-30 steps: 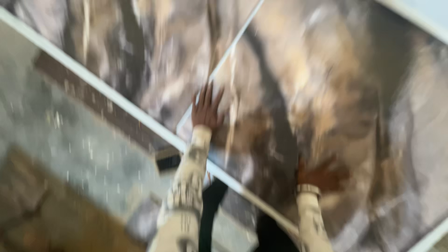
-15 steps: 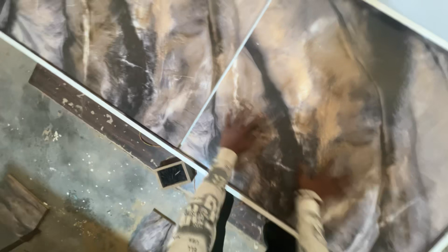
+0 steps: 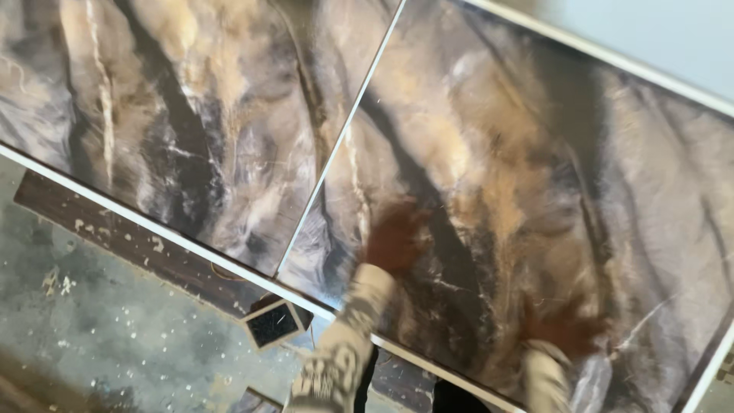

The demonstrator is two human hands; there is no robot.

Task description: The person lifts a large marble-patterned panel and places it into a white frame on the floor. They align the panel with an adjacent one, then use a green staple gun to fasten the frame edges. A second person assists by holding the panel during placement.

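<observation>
A: Grip: we press our left hand and right hand flat on the right marble-patterned tile, fingers apart and clamped on nothing, though motion blurs them.

B: Nearest us, a small dark tile offcut lies on the speckled concrete floor. Beyond the white joint, the left tile lies just beside ours.

right tile: glossy, smooth, marble-look stone or ceramic, brown and grey veining
left tile: same polished marbled finish
floor: rough, matt grey concrete, white specks
strip: dark, worn, matt wood-like
sleeves: soft patterned cloth
</observation>
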